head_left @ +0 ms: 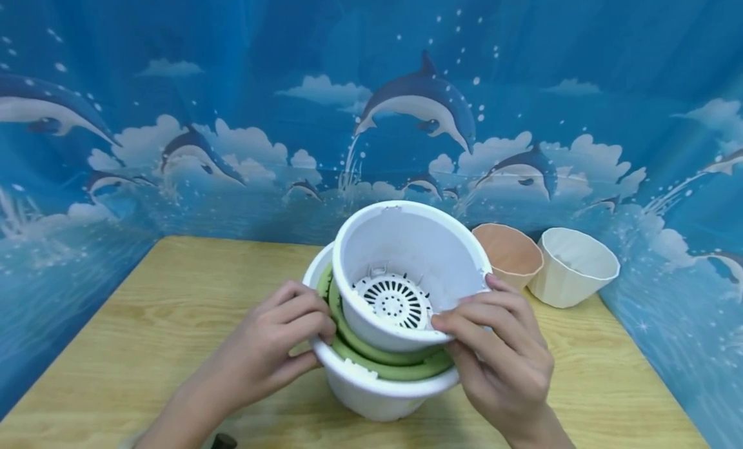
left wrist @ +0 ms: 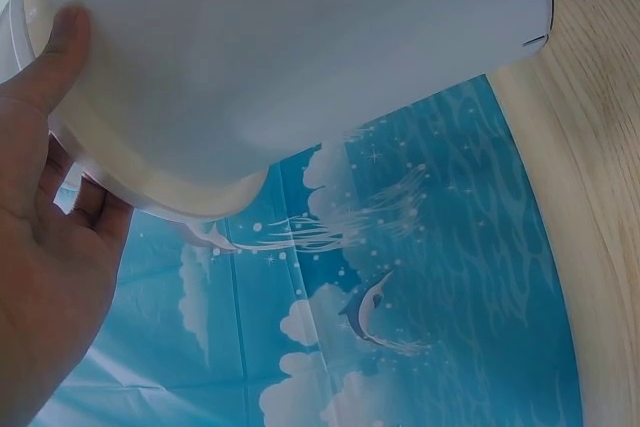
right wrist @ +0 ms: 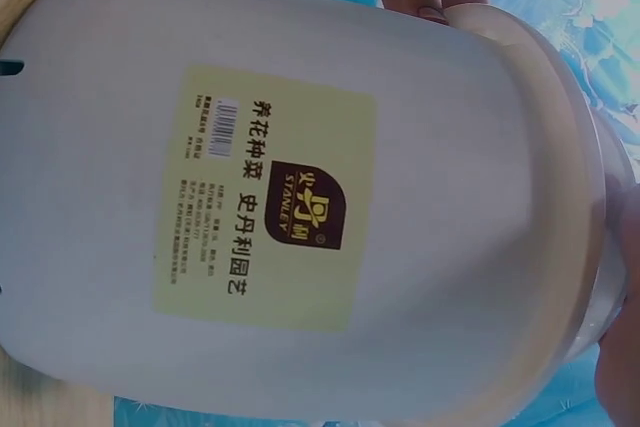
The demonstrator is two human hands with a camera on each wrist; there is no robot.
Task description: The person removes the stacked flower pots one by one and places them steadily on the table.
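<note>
A stack of nested plastic flower pots stands on the table in the head view. The outer white pot [head_left: 377,400] holds green pots [head_left: 400,373], of which mainly the rims show. On top, a smaller white pot [head_left: 406,242] sits tilted, with a slotted disc [head_left: 395,300] at its bottom. My left hand [head_left: 281,339] grips the outer pot's rim on the left, its thumb against the outer wall [left wrist: 300,57] in the left wrist view. My right hand [head_left: 505,349] pinches the smaller white pot's rim on the right. A printed label [right wrist: 265,197] shows on the outer pot in the right wrist view.
An orange-brown pot [head_left: 507,249] and a cream pot [head_left: 571,275] stand at the back right of the wooden table [head_left: 145,320]. Behind the table hangs a blue dolphin-print curtain [head_left: 261,62]. A small dark object [head_left: 223,441] shows at the front edge.
</note>
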